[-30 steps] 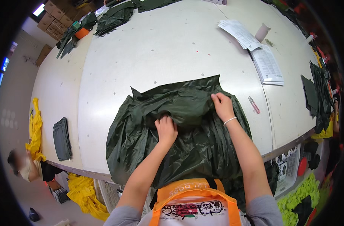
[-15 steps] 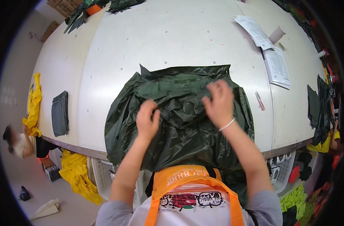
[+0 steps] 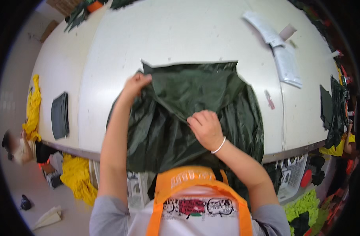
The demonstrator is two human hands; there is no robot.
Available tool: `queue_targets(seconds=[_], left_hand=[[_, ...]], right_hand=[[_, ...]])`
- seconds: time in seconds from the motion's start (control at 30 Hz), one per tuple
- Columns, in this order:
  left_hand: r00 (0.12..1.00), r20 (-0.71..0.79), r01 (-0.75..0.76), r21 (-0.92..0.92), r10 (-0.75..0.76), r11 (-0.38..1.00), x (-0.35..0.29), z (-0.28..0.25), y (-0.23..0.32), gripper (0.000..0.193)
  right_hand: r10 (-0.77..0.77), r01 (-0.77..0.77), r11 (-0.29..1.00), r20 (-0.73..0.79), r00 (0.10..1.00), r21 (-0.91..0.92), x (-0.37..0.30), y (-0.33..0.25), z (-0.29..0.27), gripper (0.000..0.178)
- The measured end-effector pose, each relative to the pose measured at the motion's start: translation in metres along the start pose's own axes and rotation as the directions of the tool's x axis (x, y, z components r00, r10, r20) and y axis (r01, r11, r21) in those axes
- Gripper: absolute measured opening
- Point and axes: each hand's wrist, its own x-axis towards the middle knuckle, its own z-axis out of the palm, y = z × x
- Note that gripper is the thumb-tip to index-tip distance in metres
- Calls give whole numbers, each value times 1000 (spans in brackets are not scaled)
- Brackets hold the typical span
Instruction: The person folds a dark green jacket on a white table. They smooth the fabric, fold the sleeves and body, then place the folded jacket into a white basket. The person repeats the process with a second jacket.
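A dark green, shiny garment [image 3: 168, 135] of thin fabric, which looks like a raincoat, lies spread on the white table [image 3: 121, 47] in front of me. Its upper middle part forms a smooth panel [image 3: 192, 88] that narrows to a point toward me. At the upper left edge of the garment, my left hand [image 3: 136, 85] has its fingers closed on the fabric. My right hand [image 3: 205, 129], with a white band at the wrist, pinches the panel's lower tip near the garment's middle.
Small red-handled thread snips [image 3: 270, 99] lie to the right, beyond them printed papers [image 3: 287, 65] and a pale cylinder [image 3: 287, 31]. On the left are a folded dark stack [image 3: 60, 115] and yellow fabric [image 3: 32, 112], beside another person [image 3: 24, 149]. A white crate [image 3: 294, 184] stands below the table edge.
My left hand has moved up and left to the garment's edge. My right hand has come down toward the middle, and the crumpled upper fabric is now drawn smooth toward me.
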Motion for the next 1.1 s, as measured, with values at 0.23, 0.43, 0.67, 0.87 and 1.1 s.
queue_targets(seconds=[0.23,0.43,0.67,0.87,1.1], left_hand=[[898,-68,-367,425,434,827,-14,-17,-11,26],[635,-80,-198,944,768,262,-73,75,-31,61],[889,140,-325,864,435,385,-122,170,-115,62],[851,67,-360,797,521,485,-115,158,-119,68],[833,-551,-143,-127,50,981,-64,75,-133,52]], right_hand=[[-99,42,984,333,938,174,-20,-34,-3,31],[4,-195,917,483,876,347,-49,-25,25,28],[262,-198,964,521,813,-176,-41,44,89,54],[216,-293,943,378,900,158,-44,69,86,43],[955,-717,141,96,280,683,-73,108,45,56]])
